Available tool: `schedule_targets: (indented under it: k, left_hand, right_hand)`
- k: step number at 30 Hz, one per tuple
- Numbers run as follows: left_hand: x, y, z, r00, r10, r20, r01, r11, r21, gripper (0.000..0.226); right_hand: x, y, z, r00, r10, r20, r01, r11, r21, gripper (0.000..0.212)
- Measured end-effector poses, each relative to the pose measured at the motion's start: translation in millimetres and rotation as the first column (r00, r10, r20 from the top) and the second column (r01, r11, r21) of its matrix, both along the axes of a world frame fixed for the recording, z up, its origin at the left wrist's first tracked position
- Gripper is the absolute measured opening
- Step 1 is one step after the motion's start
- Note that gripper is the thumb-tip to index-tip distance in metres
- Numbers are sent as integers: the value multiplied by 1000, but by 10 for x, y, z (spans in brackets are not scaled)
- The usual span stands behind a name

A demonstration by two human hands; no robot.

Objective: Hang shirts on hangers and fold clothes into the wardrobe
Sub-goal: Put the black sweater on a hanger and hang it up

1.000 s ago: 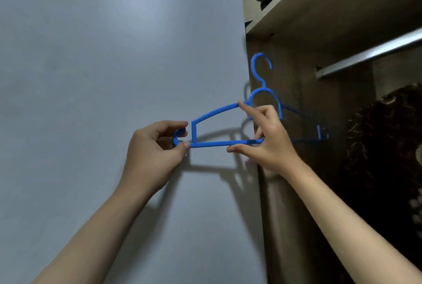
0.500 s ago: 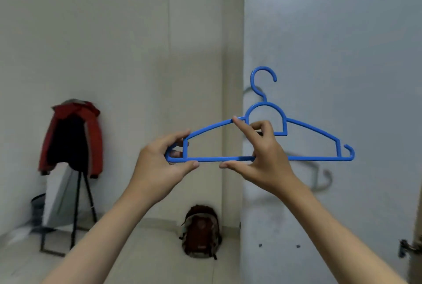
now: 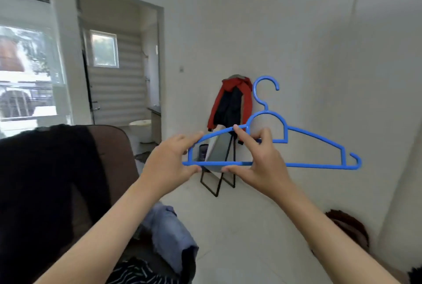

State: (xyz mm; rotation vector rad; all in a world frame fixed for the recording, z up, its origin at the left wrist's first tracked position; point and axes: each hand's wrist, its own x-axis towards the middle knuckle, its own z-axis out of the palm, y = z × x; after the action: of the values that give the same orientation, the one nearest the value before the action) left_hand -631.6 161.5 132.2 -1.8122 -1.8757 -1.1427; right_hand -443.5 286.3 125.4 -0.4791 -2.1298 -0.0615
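I hold a blue plastic hanger (image 3: 317, 144) upright in front of me, hook at the top. My left hand (image 3: 170, 162) pinches its left end. My right hand (image 3: 260, 162) grips the bottom bar and the left shoulder near the middle. A black garment (image 3: 45, 181) is draped over the back of a brown chair (image 3: 114, 155) at the left. On the seat below lie a blue denim garment (image 3: 169, 235) and a black-and-white striped one (image 3: 137, 274).
A red and black jacket (image 3: 233, 101) hangs on a black stand (image 3: 219, 181) by the far wall. A dark red backpack (image 3: 347, 229) sits on the floor at the right. An open doorway (image 3: 121, 66) and a window (image 3: 25, 73) are at the left.
My view has swung left, away from the wardrobe and its door, into the room. Both hands keep the same hold on the hanger.
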Motion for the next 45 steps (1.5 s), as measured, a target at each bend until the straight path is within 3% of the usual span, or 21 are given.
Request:
schedule_targets:
  k: [5,9,17,21,26,34,38,41,45]
  left_hand:
    - [-804,0,-97,956,249,-155,-271,953,-135,77]
    - [-1364,-40,-211,921,366,-133,-383,914,-132,73]
    - [-2329,-485,-454,800,593,-90,-600,789,-130,69]
    - [-2795,-789,-538,758,645,-94,-651,739,-172,69]
    - [-3387,-1020,-585,769,631,-100,-638,747,-187,66]
    - [-4439,-1207,-588,764,645,-27,-638,747,-185,68]
    - [-4893,-1121,-721,763,646,38,-637,760,-128,69]
    - [-5213,-1034,-912,717,682,145,-677,731,-90,71]
    - [-5614,-893,-1208,598,764,243,-752,640,-158,72]
  right_hand:
    - [-1077,322,-199,986,165,39,-165,986,-10,96]
    - [-1855,536,-308,951,297,83,-295,955,-34,93]
    - [-3188,615,-517,880,443,171,-460,884,82,80]
    - [-3762,590,-569,920,374,118,-391,898,203,89]
    - [-4344,571,-586,927,311,209,-363,886,290,105]
    - [-5162,675,-474,879,364,308,-431,883,186,101]
    - [-5509,725,-530,894,358,269,-410,896,171,96]
    - [-5701,854,-559,929,299,220,-336,928,161,97]
    - [-5868,1110,-642,952,231,203,-256,960,110,102]
